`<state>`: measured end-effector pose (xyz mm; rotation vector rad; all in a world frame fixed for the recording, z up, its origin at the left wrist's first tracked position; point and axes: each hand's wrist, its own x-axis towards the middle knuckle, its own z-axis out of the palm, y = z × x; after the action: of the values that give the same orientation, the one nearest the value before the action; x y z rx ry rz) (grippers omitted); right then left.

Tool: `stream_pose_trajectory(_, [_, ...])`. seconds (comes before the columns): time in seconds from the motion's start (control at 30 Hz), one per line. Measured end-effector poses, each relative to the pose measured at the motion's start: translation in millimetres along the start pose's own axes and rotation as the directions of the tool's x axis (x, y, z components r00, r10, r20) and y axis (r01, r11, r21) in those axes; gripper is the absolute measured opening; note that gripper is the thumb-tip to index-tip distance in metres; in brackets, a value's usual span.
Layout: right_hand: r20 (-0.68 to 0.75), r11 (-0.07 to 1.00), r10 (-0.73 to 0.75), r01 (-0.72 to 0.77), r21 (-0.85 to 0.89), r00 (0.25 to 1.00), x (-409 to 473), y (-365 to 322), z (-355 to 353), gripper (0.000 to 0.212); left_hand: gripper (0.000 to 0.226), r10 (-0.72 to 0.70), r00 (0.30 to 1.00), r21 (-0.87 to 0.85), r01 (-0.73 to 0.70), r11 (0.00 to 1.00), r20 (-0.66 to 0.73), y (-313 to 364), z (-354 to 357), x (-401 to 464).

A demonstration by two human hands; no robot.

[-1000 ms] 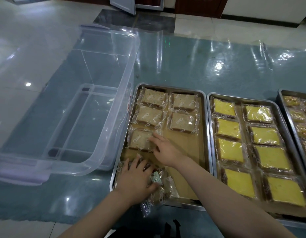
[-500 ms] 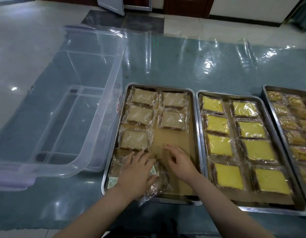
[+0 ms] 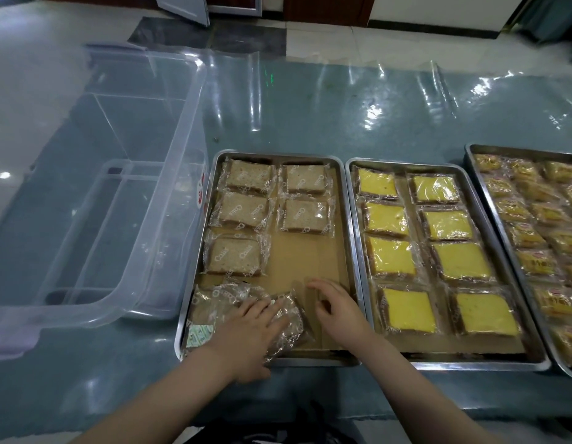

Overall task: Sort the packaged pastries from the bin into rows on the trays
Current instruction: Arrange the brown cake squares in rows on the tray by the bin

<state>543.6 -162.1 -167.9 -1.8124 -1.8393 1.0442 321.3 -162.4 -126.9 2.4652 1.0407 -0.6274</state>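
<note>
A steel tray (image 3: 342, 193) lined with brown paper holds several wrapped brown cake slices (image 3: 235, 255) in two rows at its far end. A loose pile of wrapped brown pastries (image 3: 220, 296) lies at the tray's near left corner. My left hand (image 3: 249, 331) rests flat on that pile, fingers straight and spread. My right hand (image 3: 336, 310) hovers just right of the pile over the bare paper, fingers loosely curled and holding nothing. The clear plastic bin (image 3: 124, 193) stands empty to the left of the tray.
A second tray (image 3: 358, 219) of yellow wrapped cake slices (image 3: 390, 256) sits directly to the right. A third tray (image 3: 480, 174) with orange-yellow packets (image 3: 534, 262) is at the far right edge. The table is covered in shiny clear plastic (image 3: 342, 100).
My right hand has drawn back from the third brown slice in the left row toward the near pile. My left hand stays on the pile. The view has shifted right.
</note>
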Motion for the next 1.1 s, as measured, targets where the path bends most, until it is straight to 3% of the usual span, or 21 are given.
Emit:
stream_pose_trajectory(0.17, [0.025,1.0,0.003,-0.003,0.001,1.0,-7.1,-0.7,1.1,0.045,0.092,0.064,0.995,-0.013,-0.063,0.998,0.081,-3.0,1.4,3.8])
stream_pose_trajectory(0.33, [0.038,0.998,-0.018,0.016,0.064,0.999,-12.8,2.1,3.5,0.036,0.074,0.144,0.979,-0.359,-0.084,0.93,0.143,-13.4,-20.3,5.6])
stream_pose_trajectory(0.43, [0.064,0.991,-0.037,0.028,0.132,0.997,-20.3,-2.2,1.6,0.035,0.063,0.127,0.983,-0.605,-0.021,0.796,0.133,-19.1,-27.9,4.9])
stream_pose_trajectory(0.53, [0.121,0.978,-0.043,0.017,0.209,0.992,-30.4,-5.5,-1.4,0.055,0.05,0.062,0.992,-0.829,0.055,0.556,0.108,-22.8,-29.7,4.8])
stream_pose_trajectory(0.63, [0.128,0.982,-0.01,-0.015,0.19,0.992,-33.8,-5.8,-2.3,0.056,0.041,-0.018,1.0,-0.879,0.022,0.476,0.015,-24.7,-32.9,8.2])
stream_pose_trajectory(0.8, [-0.033,0.981,0.035,-0.028,0.192,0.999,-29.5,-4.3,-0.8,0.029,0.029,-0.26,0.959,-0.939,-0.018,0.342,-0.113,-23.9,-29.2,18.7])
stream_pose_trajectory(0.87, [-0.058,0.987,0.049,-0.04,0.158,0.997,-28.5,-7.2,-2.9,0.023,0.023,-0.38,0.901,-0.923,-0.051,0.38,-0.207,-24.5,-27.3,23.7])
stream_pose_trajectory(0.93, [-0.067,0.992,0.065,-0.057,0.116,0.996,-27.5,-9.9,-4.7,0.02,0.025,-0.442,0.843,-0.874,-0.064,0.482,-0.306,-24.4,-28.9,25.7])
stream_pose_trajectory(1.0, [-0.079,0.993,0.093,-0.086,0.086,0.992,-25.1,-9.9,-4.2,0.016,0.031,-0.434,0.817,-0.799,-0.053,0.599,-0.38,-25.0,-30.1,26.0])
stream_pose_trajectory(1.1, [-0.087,0.984,0.171,-0.165,0.062,0.981,-18.1,-9.0,-1.6,0.031,0.038,-0.329,0.85,-0.641,-0.013,0.768,-0.411,-27.1,-25.4,25.8])
